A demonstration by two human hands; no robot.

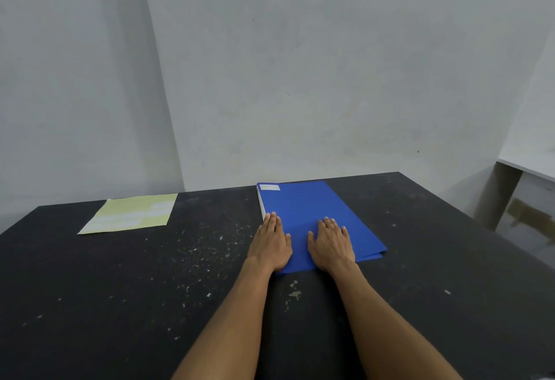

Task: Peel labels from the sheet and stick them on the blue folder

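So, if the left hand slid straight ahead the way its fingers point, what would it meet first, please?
Probably the white label at the blue folder's far left corner; the left hand lies flat along that edge.

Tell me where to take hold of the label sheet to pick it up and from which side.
Probably the near right corner of the label sheet. It lies flat on the black table, so a corner must be lifted by a fingertip. Come from the right: the left hand, flat on the blue folder, is closest to that side.
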